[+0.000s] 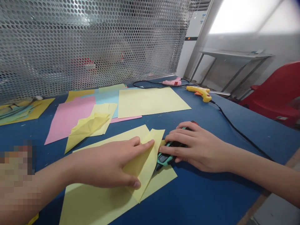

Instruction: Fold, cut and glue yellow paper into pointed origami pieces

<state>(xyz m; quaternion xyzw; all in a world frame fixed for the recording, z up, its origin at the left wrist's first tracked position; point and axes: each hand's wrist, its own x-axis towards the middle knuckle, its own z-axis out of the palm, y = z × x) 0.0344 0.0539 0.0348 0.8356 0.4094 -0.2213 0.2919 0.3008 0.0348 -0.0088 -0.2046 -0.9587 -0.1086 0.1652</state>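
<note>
My left hand (117, 159) lies on a folded sheet of pale yellow paper (150, 162), index finger stretched along the flap and thumb spread near its lower part. Between the fingers and thumb of my right hand (201, 147) is a teal-and-black utility knife (166, 157). Its dark tip reaches under the edge of the folded flap, so the blade is mostly hidden. Underneath lies a larger part of the yellow paper (93, 203), flat on the blue table (192, 200). A pleated yellow paper piece (87, 126) rests beyond my left forearm.
Pink paper (70, 115), blue paper (106, 97) and a pale yellow sheet (152, 101) lie farther back. A yellow glue gun (201, 92) and a pink glue gun (173, 82) sit at the back right, with black cords. A perforated metal screen (93, 40) borders the table's far side.
</note>
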